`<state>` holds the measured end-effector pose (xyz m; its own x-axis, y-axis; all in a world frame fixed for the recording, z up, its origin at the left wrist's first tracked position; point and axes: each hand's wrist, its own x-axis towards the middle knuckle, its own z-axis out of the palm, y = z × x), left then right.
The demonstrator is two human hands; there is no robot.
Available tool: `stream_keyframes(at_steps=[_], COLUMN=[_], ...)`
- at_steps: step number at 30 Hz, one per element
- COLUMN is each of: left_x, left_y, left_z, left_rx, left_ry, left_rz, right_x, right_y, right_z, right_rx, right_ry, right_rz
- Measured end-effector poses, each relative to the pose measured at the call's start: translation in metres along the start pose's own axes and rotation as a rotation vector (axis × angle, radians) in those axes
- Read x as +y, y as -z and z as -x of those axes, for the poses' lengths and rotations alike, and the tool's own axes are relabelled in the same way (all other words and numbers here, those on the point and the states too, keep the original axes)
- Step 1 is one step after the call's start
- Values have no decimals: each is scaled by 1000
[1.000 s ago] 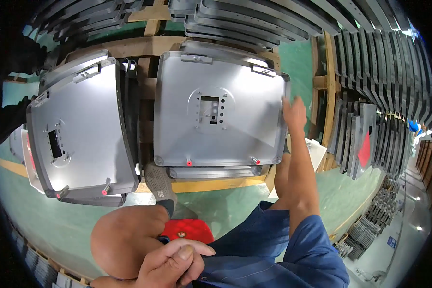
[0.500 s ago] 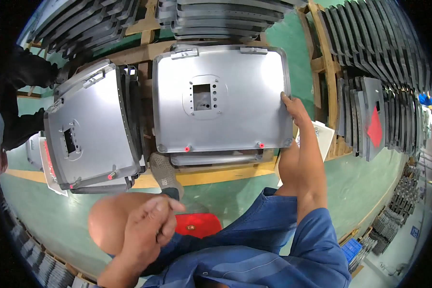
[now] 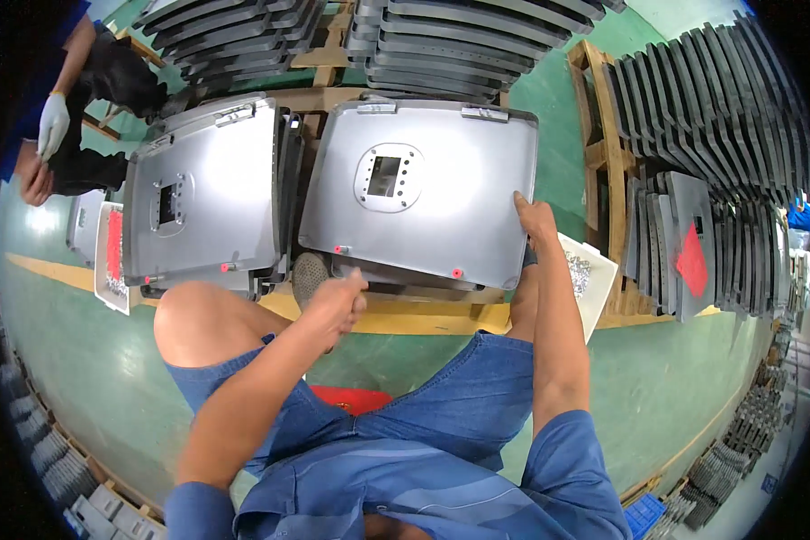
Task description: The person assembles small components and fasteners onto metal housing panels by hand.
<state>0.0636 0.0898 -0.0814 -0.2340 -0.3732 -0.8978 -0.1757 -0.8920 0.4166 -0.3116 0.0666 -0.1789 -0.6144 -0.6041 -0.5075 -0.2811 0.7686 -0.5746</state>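
Note:
In front of me lies a grey metal panel (image 3: 459, 193) with rounded corners, a small rectangular cut-out ringed by holes, brackets along its far edge and two red-tipped posts near its near edge. My right hand (image 3: 536, 220) grips its right edge, thumb on the top face. Just off its near left edge is my left hand (image 3: 335, 310), fingers curled closed; whether anything is in them cannot be seen. The panel sits askew over another panel (image 3: 405, 279), whose near edge shows below. To the left stands a similar panel (image 3: 229, 198) on a stack.
White bins stand right (image 3: 592, 292) and left (image 3: 104, 297); the right one holds small metal parts. Racked grey panels (image 3: 711, 108) line the right, with more panels (image 3: 459, 45) behind. At far left is a co-worker's gloved hand (image 3: 52, 124). A red stool (image 3: 351, 397) is beneath me.
My left hand has moved forward from over my knee to the panel's near edge. The panel has turned slightly clockwise, with my right hand still on it. A co-worker's hands have come into view.

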Motion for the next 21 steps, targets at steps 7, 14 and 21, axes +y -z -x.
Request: stream_keyframes(at_steps=[7,14,21], left_x=[-28,-25,-17], left_y=[-16,-18,-31], left_z=[-98,-115,-107], left_rx=[52,-103,-35], left_ry=[117,105,68], left_rz=[110,404,418], right_x=[4,-18,-19], right_y=[-3,9,10], right_z=[-11,4,6], right_rx=[70,-12,29], right_ry=[11,-37,46], right_rz=[42,-64,-3])
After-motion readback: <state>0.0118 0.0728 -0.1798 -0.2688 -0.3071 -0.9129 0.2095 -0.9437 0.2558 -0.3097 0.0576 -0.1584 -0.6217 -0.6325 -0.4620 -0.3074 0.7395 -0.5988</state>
